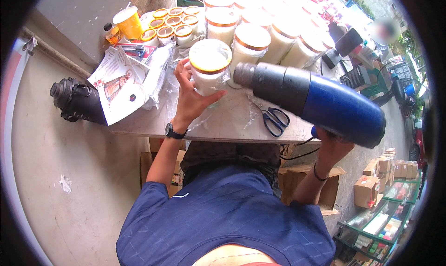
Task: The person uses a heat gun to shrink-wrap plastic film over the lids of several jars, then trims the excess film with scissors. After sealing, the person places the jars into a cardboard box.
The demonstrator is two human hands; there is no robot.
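Observation:
My left hand [195,99] grips a white candle jar [209,80] with a copper-coloured rim and loose clear wrap around it. In my right hand [332,150] is a blue and black heat gun [339,108], its nozzle [244,74] pointed left toward the jar's upper side, just short of it. Blue-handled scissors [274,122] lie beneath the heat gun, near the table's front edge. Taller wrapped jars [251,57] stand in rows behind the held jar, and smaller jars [165,31] are grouped at the back left.
The table [218,132] also bears printed papers [116,89], a yellow cup [127,22], a small bottle [113,34] and a black flask [76,99] at the left. Cardboard boxes [364,189] and green racks [383,219] are at the right. A blurred person [385,31] is at the far right.

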